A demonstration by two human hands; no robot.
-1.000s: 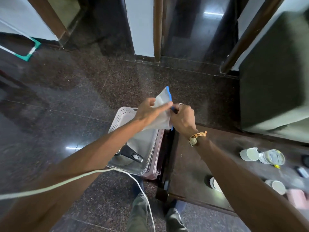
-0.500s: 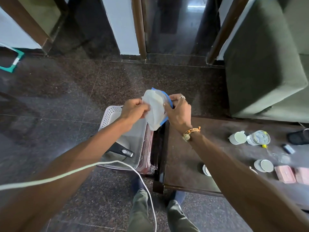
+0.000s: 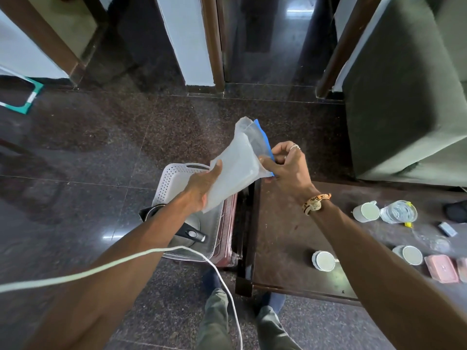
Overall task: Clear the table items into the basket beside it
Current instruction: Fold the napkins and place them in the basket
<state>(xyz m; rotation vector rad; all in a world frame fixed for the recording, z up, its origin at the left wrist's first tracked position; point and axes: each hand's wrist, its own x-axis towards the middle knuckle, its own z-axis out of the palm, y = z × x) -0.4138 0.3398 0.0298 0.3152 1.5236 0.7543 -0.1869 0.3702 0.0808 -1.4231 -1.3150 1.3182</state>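
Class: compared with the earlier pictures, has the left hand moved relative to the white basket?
Yes. The left hand has slid down the clear plastic bag toward the person, now lying over the white basket interior rather than above its far rim.

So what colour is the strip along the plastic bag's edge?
Blue, on the clear plastic bag; the head view shows it.

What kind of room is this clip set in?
Probably a home living room: a low dark coffee table with cups, an upholstered sofa beside it, and a polished granite floor.
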